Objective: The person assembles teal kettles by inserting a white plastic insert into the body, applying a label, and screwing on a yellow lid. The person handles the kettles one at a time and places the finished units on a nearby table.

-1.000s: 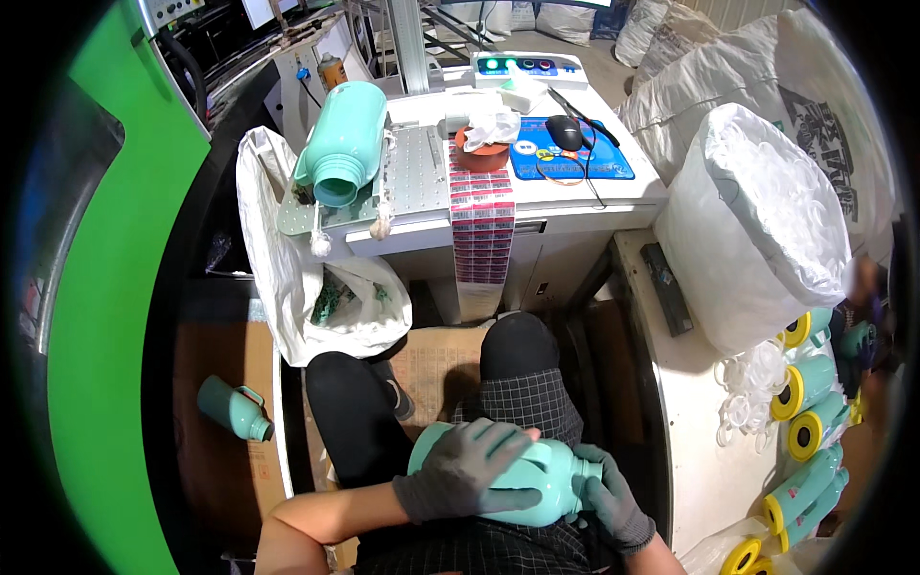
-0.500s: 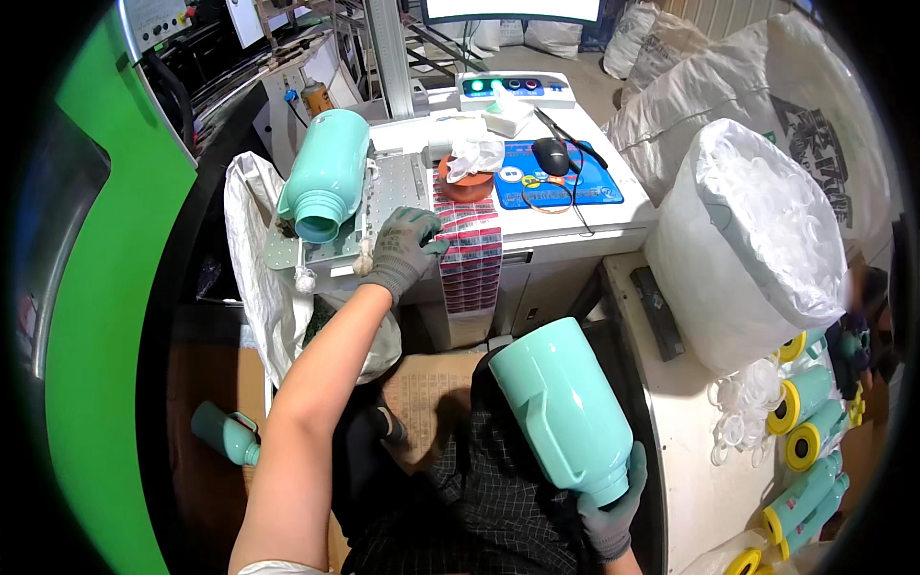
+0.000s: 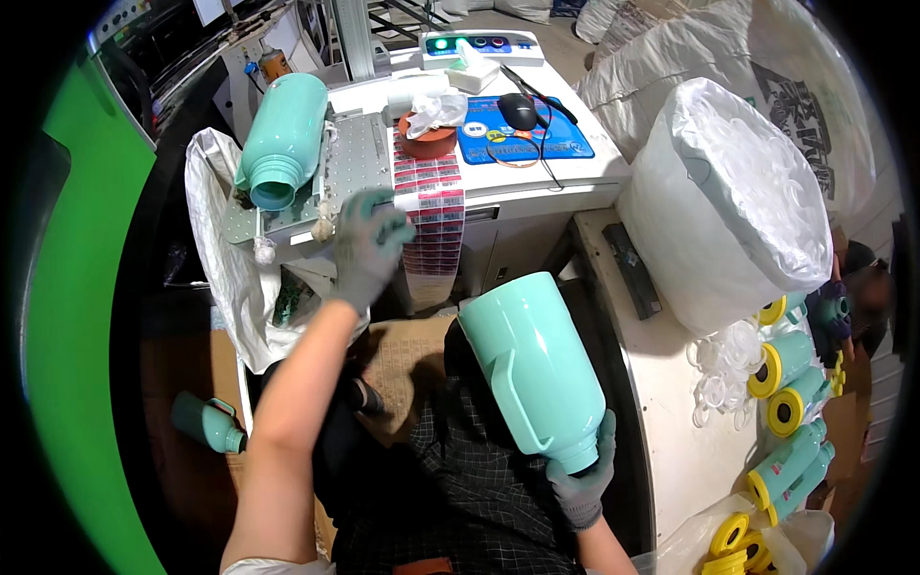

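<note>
My right hand (image 3: 582, 482), in a grey glove, grips the narrow threaded neck of a mint-green plastic thermos casing (image 3: 537, 369). The casing lies tilted over my lap, wide end up and away from me, its handle facing left. My gloved left hand (image 3: 364, 251) hovers just left of a hanging strip of red-and-white printed labels (image 3: 431, 216). Its fingers are curled and blurred; what may be between them is not clear. A second mint-green casing (image 3: 286, 129) lies on the perforated metal plate (image 3: 356, 158), its open neck toward me.
White crumpled film sits on an orange-brown roll (image 3: 426, 144) above the labels. A mouse (image 3: 518, 111) rests on a blue mat. Right stands a large white bag (image 3: 671, 206) of clear rings, beside casings with yellow rings (image 3: 786, 415). Another casing (image 3: 206, 422) lies low left.
My left hand has lifted off the label strip and shifted slightly left, fingers curling. My right hand keeps its grip on the casing. The whole view has shifted a little.
</note>
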Demonstrator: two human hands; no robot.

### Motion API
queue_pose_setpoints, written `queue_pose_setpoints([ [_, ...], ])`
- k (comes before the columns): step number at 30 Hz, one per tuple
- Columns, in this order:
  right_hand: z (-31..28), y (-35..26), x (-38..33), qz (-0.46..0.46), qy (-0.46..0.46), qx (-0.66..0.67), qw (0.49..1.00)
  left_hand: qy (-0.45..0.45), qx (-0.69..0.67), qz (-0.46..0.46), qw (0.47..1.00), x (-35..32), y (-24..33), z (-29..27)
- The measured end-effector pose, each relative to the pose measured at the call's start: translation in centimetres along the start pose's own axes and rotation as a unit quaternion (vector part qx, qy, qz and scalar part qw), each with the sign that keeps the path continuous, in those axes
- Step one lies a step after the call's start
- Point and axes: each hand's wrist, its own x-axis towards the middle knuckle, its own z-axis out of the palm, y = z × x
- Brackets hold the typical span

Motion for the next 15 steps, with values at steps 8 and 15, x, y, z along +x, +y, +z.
queue_pose_setpoints([
  [8, 1.3, -0.5, -1.4, 0.011, -0.001, 0.065, 0.998, -0.176, -0.6, -0.401, 0.67, -10.1, 10.6, -3.8],
  [15, 0.0, -1.0, -1.5, 0.043, -0.027, 0.085, 0.995, -0.253, -0.549, -0.34, 0.721, -8.7, 11.9, -2.4],
])
